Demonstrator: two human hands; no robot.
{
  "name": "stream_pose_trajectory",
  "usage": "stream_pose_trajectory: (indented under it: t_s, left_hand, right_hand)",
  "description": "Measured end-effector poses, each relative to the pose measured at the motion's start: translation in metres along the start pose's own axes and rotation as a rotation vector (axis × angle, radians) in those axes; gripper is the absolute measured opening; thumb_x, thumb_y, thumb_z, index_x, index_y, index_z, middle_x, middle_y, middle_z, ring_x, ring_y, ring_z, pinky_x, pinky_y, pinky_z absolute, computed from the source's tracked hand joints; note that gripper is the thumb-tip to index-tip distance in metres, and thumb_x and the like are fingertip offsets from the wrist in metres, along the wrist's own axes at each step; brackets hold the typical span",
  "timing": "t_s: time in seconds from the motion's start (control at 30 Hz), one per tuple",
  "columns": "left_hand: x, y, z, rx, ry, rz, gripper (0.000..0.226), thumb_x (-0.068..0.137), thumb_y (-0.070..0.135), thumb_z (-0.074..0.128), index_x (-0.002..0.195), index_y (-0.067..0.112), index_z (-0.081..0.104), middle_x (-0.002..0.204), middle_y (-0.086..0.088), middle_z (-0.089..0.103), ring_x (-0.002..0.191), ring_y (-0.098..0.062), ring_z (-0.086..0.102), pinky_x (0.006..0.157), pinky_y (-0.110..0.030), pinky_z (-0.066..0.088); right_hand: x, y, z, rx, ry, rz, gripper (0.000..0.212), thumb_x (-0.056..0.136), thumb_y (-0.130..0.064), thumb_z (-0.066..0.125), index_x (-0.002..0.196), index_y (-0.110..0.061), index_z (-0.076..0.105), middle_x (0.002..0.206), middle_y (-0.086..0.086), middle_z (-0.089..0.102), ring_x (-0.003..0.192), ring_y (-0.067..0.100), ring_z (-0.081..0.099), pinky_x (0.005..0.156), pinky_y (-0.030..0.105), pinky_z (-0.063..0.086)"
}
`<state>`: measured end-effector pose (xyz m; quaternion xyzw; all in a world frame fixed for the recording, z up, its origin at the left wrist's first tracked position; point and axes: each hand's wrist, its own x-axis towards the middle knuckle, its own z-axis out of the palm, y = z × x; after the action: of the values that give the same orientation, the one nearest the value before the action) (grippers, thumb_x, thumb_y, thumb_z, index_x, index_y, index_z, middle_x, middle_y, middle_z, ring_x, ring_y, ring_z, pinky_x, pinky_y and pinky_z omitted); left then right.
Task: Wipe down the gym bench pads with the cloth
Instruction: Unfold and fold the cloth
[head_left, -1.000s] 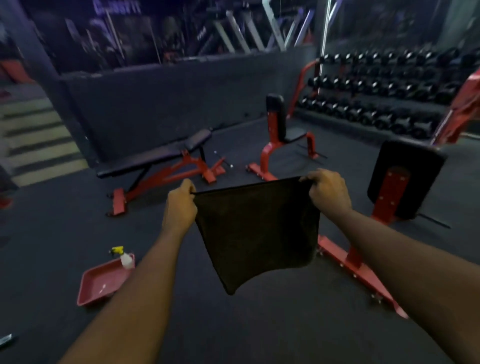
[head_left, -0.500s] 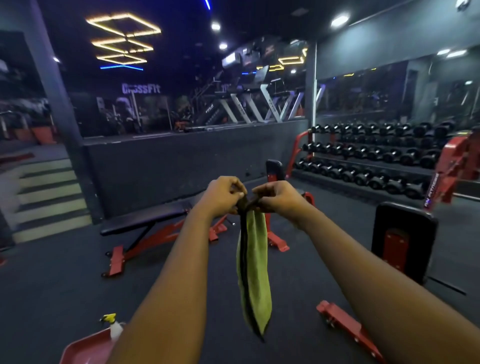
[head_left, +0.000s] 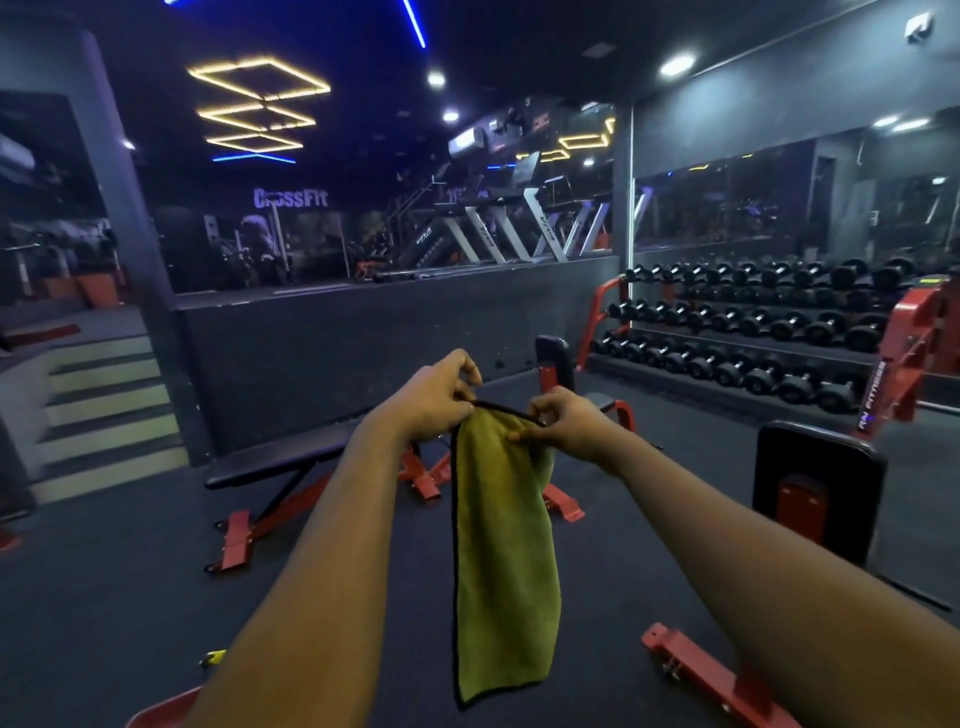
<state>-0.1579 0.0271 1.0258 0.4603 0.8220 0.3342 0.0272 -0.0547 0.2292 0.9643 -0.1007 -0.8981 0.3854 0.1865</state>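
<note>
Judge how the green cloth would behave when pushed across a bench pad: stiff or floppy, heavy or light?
Probably floppy: the cloth hangs limp in a folded strip from where the left hand and right hand pinch its top edge. Likely light, since fingertip pinches alone carry it. Pushed, it may bunch up rather than slide.

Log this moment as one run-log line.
phase: wiping not begun | left hand: pinches green cloth top edge | right hand: pinches same edge | green cloth: hangs in air | flat bench: untouched
</note>
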Motion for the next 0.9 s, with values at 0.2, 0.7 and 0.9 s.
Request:
stream_pose_trajectory:
  t_s: [0.2, 0.7, 0.9]
  left_hand:
    - [-0.003, -0.023, -0.023, 0.141, 0.046, -0.028, 0.030, 0.086, 0.002, 0.062, 0.098, 0.028, 0.052, 0.099, 0.000, 0.065, 0.092, -0.016, 0.064, 0.077, -0.032, 0.055]
    - [0.006, 0.002, 0.015, 0.116, -0.048, -0.046, 0.020, 0.095, 0.019, 0.060, 0.114, 0.019, 0.059, 0.109, -0.002, 0.061, 0.098, -0.018, 0.061, 0.086, -0.039, 0.054]
    - [0.024, 0.017, 0.023, -0.045, 0.344, -0.035, 0.011, 0.093, 0.006, 0.039, 0.098, 0.009, 0.049, 0.084, -0.009, 0.054, 0.076, -0.026, 0.054, 0.056, -0.033, 0.038]
  right_hand:
    - [-0.012, 0.034, -0.005, -0.207, 0.013, -0.058, 0.028, 0.086, -0.033, 0.080, 0.111, -0.022, 0.072, 0.095, -0.010, 0.064, 0.089, 0.014, 0.064, 0.075, 0.021, 0.050]
    - [0.015, -0.032, 0.010, 0.312, 0.276, -0.283, 0.044, 0.079, -0.014, 0.086, 0.098, -0.022, 0.048, 0.087, 0.005, 0.069, 0.084, 0.018, 0.072, 0.077, 0.032, 0.061]
    - [-0.018, 0.025, 0.017, 0.128, -0.117, 0.030, 0.019, 0.083, -0.019, 0.083, 0.096, -0.026, 0.071, 0.097, -0.003, 0.073, 0.091, 0.013, 0.070, 0.078, 0.024, 0.061]
